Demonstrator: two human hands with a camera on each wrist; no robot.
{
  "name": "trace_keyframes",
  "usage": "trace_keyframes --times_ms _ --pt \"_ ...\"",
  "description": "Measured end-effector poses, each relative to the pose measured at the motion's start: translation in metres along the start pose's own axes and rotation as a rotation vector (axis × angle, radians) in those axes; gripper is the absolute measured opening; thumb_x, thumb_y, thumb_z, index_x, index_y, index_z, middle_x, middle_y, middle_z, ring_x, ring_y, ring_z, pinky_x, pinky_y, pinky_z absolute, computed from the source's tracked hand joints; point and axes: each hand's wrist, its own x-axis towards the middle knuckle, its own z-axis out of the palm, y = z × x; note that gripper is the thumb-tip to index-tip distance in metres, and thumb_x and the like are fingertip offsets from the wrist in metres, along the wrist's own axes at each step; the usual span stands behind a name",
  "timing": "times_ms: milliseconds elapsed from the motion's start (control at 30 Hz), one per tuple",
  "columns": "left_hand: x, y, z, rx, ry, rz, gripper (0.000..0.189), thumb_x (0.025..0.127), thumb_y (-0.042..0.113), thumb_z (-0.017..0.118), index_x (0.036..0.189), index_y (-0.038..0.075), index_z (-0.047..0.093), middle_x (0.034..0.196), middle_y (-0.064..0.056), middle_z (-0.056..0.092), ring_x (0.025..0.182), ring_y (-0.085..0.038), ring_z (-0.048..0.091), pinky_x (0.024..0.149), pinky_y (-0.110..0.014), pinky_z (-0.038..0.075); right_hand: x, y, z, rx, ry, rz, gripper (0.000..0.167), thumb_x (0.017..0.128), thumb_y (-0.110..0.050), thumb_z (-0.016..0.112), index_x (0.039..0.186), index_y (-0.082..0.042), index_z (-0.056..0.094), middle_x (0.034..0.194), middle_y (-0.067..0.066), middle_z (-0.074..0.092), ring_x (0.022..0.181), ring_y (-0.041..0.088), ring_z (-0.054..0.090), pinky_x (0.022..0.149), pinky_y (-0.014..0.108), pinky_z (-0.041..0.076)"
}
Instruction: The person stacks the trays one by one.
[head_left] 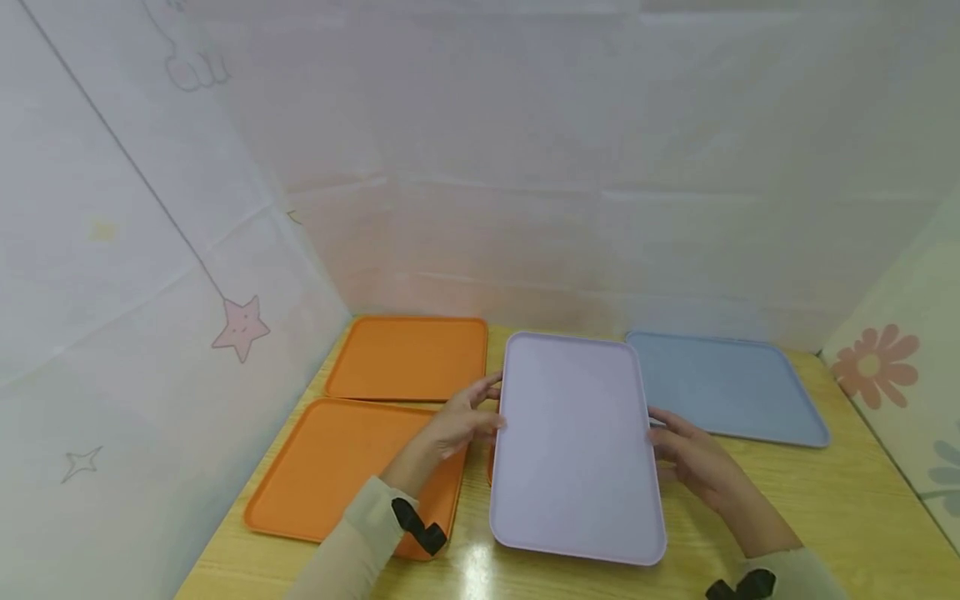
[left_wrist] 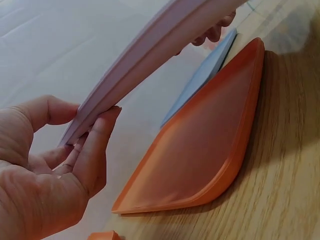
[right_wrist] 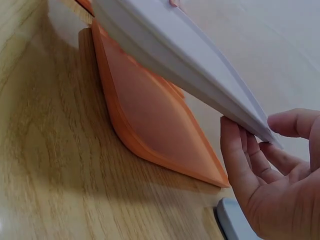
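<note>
Both hands hold a lilac tray [head_left: 576, 450] up off the table, one at each long side. My left hand [head_left: 457, 423] pinches its left edge, thumb on the rim and fingers beneath, as the left wrist view shows. On the opposite edge my right hand [head_left: 693, 458] grips in the same way, thumb above and fingers under. Below the lilac tray lies an orange tray [left_wrist: 200, 145], mostly hidden from the head view but plain in both wrist views. The lilac tray and this orange one are apart, with a gap between them.
Two more orange trays lie at the left, one at the back [head_left: 412, 358] and one nearer [head_left: 322, 467], under the left forearm. A blue tray [head_left: 735, 387] rests at the back right. Printed sheets [head_left: 525, 167] wall the wooden table [head_left: 840, 517] behind and at both sides.
</note>
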Motion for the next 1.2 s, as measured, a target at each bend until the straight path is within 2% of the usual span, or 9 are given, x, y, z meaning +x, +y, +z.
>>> trace_keyframes --times_ms 133,267,500,633,767,1000,1200 --pt "-0.002 0.001 -0.002 0.003 -0.018 -0.028 0.083 0.087 -0.009 0.066 0.159 0.014 0.031 0.137 -0.017 0.047 0.074 -0.019 0.069 0.066 -0.032 0.059 0.002 0.005 -0.001 0.025 -0.028 0.003 0.073 0.102 -0.018 0.059 0.161 -0.005 0.018 0.13 0.008 0.063 0.108 0.023 0.067 0.091 0.05 0.057" --pt "-0.003 0.003 -0.003 0.021 -0.024 -0.053 0.086 0.087 -0.009 0.066 0.16 0.016 0.029 0.141 -0.018 0.045 0.077 -0.021 0.069 0.07 -0.035 0.06 0.005 0.008 0.0 0.041 -0.025 0.006 0.074 0.1 -0.012 0.058 0.161 -0.005 0.018 0.124 0.008 0.065 0.104 0.025 0.068 0.088 0.05 0.058" --pt "0.0 0.002 -0.007 0.091 -0.022 -0.095 0.089 0.085 -0.006 0.068 0.161 0.018 0.028 0.146 -0.019 0.041 0.083 -0.025 0.069 0.079 -0.045 0.059 0.009 0.01 0.0 0.039 -0.016 0.01 0.073 0.101 -0.014 0.059 0.16 -0.004 0.018 0.12 0.007 0.066 0.101 0.025 0.069 0.086 0.049 0.058" --pt "0.004 0.001 -0.009 0.116 -0.029 -0.104 0.09 0.086 -0.005 0.069 0.161 0.016 0.026 0.145 -0.02 0.04 0.086 -0.025 0.069 0.08 -0.045 0.06 0.013 0.009 0.0 0.021 -0.002 0.015 0.073 0.101 -0.017 0.059 0.161 -0.004 0.02 0.127 0.01 0.063 0.104 0.024 0.068 0.088 0.048 0.058" --pt "0.009 0.0 -0.01 0.128 -0.009 -0.114 0.089 0.086 -0.006 0.069 0.161 0.016 0.027 0.142 -0.019 0.042 0.087 -0.024 0.068 0.08 -0.044 0.06 0.018 0.008 0.0 0.016 0.015 0.024 0.073 0.101 -0.018 0.06 0.161 -0.006 0.021 0.132 0.013 0.061 0.106 0.023 0.067 0.089 0.048 0.057" --pt "0.02 -0.002 -0.011 0.131 0.027 -0.119 0.085 0.086 -0.009 0.067 0.16 0.011 0.029 0.138 -0.02 0.046 0.088 -0.022 0.066 0.076 -0.039 0.06 0.03 0.007 -0.002 0.022 0.018 0.028 0.074 0.101 -0.015 0.059 0.161 -0.002 0.018 0.126 0.011 0.064 0.102 0.02 0.068 0.087 0.045 0.058" --pt "0.033 -0.005 -0.015 0.143 0.039 -0.15 0.088 0.085 -0.009 0.068 0.16 0.013 0.028 0.136 -0.019 0.047 0.086 -0.021 0.067 0.079 -0.043 0.06 0.04 0.009 -0.004 0.008 0.025 0.031 0.073 0.102 -0.016 0.059 0.161 -0.002 0.019 0.122 0.012 0.067 0.101 0.02 0.069 0.087 0.046 0.059"
